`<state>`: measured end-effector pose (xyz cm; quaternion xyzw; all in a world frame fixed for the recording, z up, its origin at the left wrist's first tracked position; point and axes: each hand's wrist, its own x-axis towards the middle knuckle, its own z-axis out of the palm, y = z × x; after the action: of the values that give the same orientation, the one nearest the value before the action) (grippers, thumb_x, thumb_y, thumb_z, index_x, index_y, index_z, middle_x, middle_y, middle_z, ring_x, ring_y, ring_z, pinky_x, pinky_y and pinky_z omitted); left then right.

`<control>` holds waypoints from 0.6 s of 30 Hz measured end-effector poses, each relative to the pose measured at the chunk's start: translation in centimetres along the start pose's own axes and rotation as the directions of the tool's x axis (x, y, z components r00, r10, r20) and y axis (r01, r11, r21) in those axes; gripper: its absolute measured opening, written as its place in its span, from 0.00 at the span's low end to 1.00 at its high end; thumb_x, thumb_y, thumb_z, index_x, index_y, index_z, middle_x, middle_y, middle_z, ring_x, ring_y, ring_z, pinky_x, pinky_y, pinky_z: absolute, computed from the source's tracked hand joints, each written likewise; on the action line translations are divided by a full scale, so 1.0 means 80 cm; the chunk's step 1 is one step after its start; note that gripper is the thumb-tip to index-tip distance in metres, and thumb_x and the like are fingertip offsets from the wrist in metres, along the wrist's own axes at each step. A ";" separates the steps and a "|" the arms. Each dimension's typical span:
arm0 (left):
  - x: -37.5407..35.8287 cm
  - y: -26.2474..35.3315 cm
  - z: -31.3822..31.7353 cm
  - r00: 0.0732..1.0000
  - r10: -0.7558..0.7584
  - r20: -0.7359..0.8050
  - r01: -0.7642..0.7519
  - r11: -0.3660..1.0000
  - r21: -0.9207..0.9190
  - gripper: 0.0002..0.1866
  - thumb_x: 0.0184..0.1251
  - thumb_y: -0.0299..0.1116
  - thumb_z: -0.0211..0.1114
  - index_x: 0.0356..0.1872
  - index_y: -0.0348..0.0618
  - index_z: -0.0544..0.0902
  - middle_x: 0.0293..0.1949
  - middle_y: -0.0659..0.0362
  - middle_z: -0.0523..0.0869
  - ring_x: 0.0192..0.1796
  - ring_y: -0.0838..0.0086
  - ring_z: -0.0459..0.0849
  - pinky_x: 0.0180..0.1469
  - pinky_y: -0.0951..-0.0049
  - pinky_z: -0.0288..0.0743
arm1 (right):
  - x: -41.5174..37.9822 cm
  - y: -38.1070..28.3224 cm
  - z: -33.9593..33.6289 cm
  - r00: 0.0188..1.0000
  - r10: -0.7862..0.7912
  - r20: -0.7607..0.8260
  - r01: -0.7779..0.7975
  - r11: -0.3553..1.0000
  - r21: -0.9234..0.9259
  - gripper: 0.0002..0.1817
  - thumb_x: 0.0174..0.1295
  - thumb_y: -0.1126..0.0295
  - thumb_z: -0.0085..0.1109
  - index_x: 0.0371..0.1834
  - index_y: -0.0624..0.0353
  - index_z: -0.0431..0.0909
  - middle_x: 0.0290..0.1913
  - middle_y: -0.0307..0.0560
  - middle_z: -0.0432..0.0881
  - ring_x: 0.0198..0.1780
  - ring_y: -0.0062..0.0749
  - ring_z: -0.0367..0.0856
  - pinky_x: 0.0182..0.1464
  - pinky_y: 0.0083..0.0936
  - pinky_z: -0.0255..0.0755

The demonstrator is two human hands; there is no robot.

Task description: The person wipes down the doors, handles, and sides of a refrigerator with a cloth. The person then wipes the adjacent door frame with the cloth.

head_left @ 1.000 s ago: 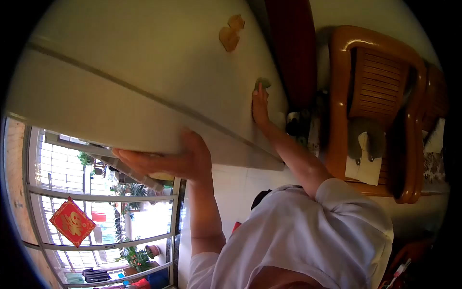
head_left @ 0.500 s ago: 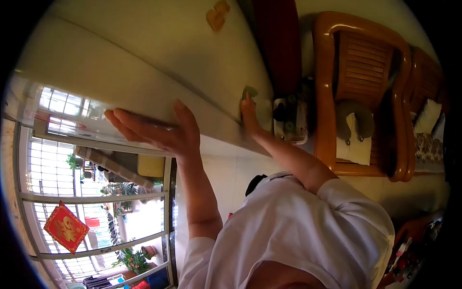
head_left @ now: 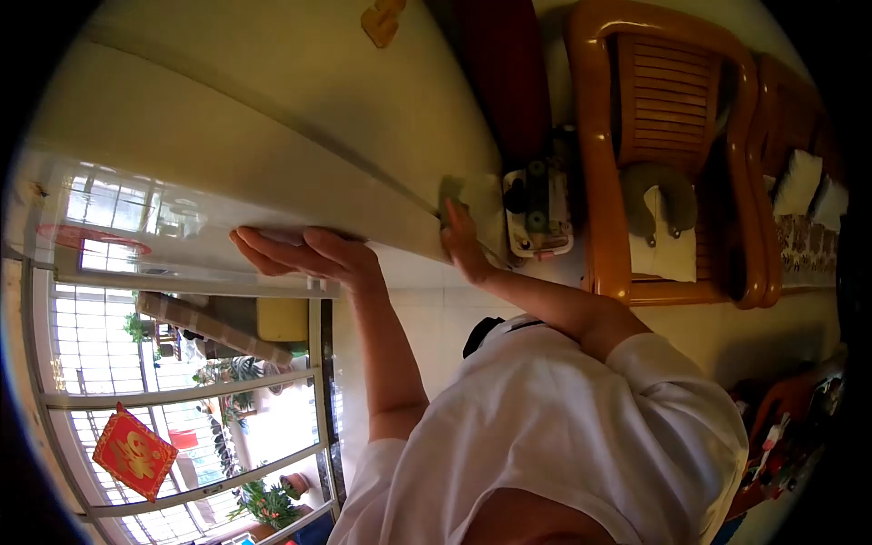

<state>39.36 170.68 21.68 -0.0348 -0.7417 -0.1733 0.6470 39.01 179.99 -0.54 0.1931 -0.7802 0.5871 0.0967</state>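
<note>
My left hand (head_left: 313, 256) is stretched out, palm toward the long pale glossy panel (head_left: 227, 173), near its lower edge. It looks flat along that edge, and nothing shows in it. Farther right, my right hand (head_left: 465, 243) is at the panel's right end, by a dark seam. Its fingers are pressed together at a small greenish thing (head_left: 451, 191), dim and blurred, which I cannot identify. An orange-brown figure (head_left: 382, 22) is on the pale surface at the top.
A tray of dark items (head_left: 538, 211) lies right of my right hand. Beyond it stands a wooden chair (head_left: 595, 182) with a grey neck pillow (head_left: 677, 195). At the lower left are a window with a red diamond decoration (head_left: 135, 452) and potted plants (head_left: 265, 502).
My left hand has moved closer to the panel's lower edge and its fingers are closer together. My right hand has shifted slightly down and left. The whole view has shifted a little.
</note>
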 end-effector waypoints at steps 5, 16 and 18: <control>-0.007 0.000 0.001 0.998 0.051 0.035 -0.053 0.997 0.047 0.38 0.74 0.57 0.32 0.74 0.38 0.45 0.72 0.41 0.46 0.72 0.50 0.49 0.65 0.44 0.54 | 0.055 -0.007 -0.006 0.891 0.447 -0.083 -0.349 0.790 0.505 0.31 0.75 0.55 0.21 0.77 0.58 0.44 0.74 0.63 0.47 0.75 0.55 0.44 0.74 0.44 0.42; -0.021 0.014 0.003 0.987 0.122 0.105 -0.140 0.971 0.193 0.41 0.73 0.52 0.46 0.74 0.35 0.40 0.73 0.38 0.42 0.74 0.45 0.41 0.68 0.40 0.44 | 0.138 0.095 0.000 0.908 0.418 -0.042 -0.344 0.796 0.498 0.33 0.74 0.51 0.28 0.77 0.56 0.41 0.78 0.54 0.42 0.77 0.45 0.39 0.75 0.35 0.39; -0.024 0.014 0.002 0.989 0.105 0.105 -0.124 0.974 0.190 0.41 0.72 0.49 0.49 0.74 0.35 0.41 0.73 0.38 0.42 0.74 0.44 0.42 0.68 0.39 0.43 | 0.152 0.117 -0.001 0.821 0.570 0.042 -0.507 0.693 0.513 0.32 0.74 0.56 0.30 0.77 0.56 0.40 0.77 0.55 0.42 0.77 0.47 0.41 0.75 0.37 0.40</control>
<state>39.79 172.15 20.07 -0.0218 -0.7817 -0.0598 0.6203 24.06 179.98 -4.15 -0.0617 -0.6144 0.7818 -0.0865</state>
